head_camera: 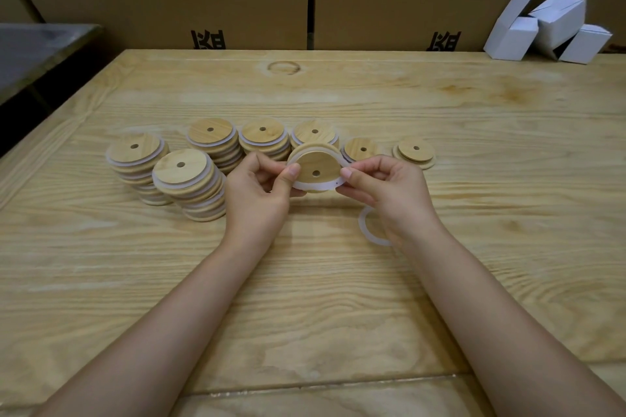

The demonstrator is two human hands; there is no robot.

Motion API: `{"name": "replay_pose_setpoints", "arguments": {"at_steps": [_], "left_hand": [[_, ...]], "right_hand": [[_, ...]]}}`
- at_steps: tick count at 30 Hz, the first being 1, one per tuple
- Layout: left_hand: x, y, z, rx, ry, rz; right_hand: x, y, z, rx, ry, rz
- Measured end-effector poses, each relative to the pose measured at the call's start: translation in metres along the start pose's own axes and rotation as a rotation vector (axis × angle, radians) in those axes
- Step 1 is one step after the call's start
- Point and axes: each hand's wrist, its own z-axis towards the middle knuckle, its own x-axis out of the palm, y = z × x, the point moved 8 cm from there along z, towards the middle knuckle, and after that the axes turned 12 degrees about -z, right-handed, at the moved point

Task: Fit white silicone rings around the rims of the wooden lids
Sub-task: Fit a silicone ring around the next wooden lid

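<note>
I hold one round wooden lid (313, 162) with a small centre hole above the table, tilted toward me. A white silicone ring (316, 184) wraps part of its rim, loose along the lower edge. My left hand (259, 191) pinches the lid's left edge, thumb on its face. My right hand (389, 189) pinches the ring at the lid's right edge. A second white ring (369, 230) lies flat on the table, partly hidden under my right wrist. Several stacks of ringed lids (189, 179) stand to the left and behind.
The work surface is a pale wooden table (305, 281). A low stack of lids (415, 152) sits to the right of my hands. Folded white cartons (548, 24) lie at the back right. Brown cardboard boxes (162, 10) line the far edge, and a dark table (37, 51) stands at left.
</note>
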Motion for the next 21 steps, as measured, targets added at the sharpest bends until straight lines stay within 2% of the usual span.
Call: {"name": "replay_pose_setpoints", "arguments": {"at_steps": [8,13,17,21], "left_hand": [[0.001,0.002,0.003,-0.056,0.013,-0.096],[0.012,0.003,-0.001,-0.094,0.154,-0.1],[0.029,0.012,-0.012,-0.187,0.34,-0.035],[0.028,0.012,-0.01,-0.196,0.321,-0.036]], "right_hand": [[0.002,0.004,0.0,-0.032,0.032,0.016],[-0.005,0.006,0.0,-0.045,-0.021,0.031],[-0.003,0.013,-0.002,-0.124,-0.022,-0.108],[0.001,0.022,-0.006,-0.236,-0.041,-0.236]]}}
